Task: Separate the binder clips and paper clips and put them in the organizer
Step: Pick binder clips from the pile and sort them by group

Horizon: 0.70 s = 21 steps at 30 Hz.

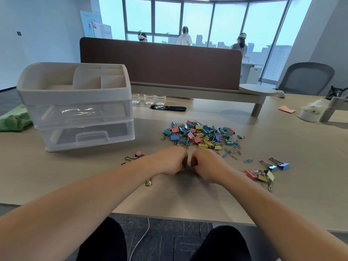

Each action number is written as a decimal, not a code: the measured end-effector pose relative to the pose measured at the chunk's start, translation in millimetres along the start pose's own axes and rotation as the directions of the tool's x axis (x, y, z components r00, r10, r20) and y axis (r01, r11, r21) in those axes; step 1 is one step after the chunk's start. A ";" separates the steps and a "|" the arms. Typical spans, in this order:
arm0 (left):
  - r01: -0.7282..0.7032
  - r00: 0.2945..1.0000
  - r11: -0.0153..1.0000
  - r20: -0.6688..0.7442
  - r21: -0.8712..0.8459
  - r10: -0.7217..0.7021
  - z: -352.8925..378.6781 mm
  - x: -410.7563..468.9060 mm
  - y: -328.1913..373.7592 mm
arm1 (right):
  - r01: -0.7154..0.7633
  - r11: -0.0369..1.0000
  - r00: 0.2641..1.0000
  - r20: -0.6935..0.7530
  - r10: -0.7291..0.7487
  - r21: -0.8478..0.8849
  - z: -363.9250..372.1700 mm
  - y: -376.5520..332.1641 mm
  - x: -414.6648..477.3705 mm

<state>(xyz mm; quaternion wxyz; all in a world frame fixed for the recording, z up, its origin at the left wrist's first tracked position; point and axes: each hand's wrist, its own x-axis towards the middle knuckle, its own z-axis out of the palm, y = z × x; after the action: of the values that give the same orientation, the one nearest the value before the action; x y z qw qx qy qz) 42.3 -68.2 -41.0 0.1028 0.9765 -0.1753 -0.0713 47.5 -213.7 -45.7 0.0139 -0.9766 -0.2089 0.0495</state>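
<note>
The heap of binder clips mixes teal, blue, pink and yellow bodies with silver wire handles. The loose paper clips beside it are blue (a few nearer the heap look silver). The organizer is off-white on top, with clear, colourless drawers. The table is a plain pale wood tone. A silvery clip glints between the left hand and the right hand. The divider is brown and the crumpled bag is green.

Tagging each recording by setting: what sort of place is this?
Most likely an open-plan office: a long desk with a brown divider screen, a mesh office chair, and tall windows overlooking city buildings.
</note>
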 end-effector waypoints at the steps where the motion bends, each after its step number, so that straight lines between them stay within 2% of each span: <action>1: 0.002 1.000 1.000 0.004 -0.002 -0.002 -0.2 -0.9 -0.4 | -0.012 0.999 1.000 -0.010 0.012 0.033 0.3 0.5 0.3; 7: -0.006 0.999 0.999 -0.036 -0.054 0.004 -6.1 -6.4 -4.4 | -0.063 0.957 0.995 -0.056 0.082 0.282 0.9 7.6 1.9; 11: 0.014 0.996 0.978 -0.082 -0.207 -0.031 -20.0 -10.9 -12.8 | -0.044 0.929 0.994 -0.075 0.077 0.366 -9.0 9.5 2.3; 15: 0.036 0.986 0.958 -0.143 -0.285 -0.080 -49.5 -17.9 -26.5 | 0.016 0.907 0.993 -0.115 0.036 0.420 -35.3 -1.1 10.2; 21: 0.067 0.930 0.950 -0.325 -0.305 -0.170 -130.4 -36.0 -71.2 | 0.176 0.857 0.957 -0.288 -0.034 0.484 -109.5 -51.0 52.8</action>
<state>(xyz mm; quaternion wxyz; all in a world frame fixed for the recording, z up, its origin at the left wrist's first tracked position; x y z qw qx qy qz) 55.1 32.9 72.9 0.2690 0.9570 -0.0823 0.0713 85.9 -146.2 60.8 0.2997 -0.9233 -0.2383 -0.0318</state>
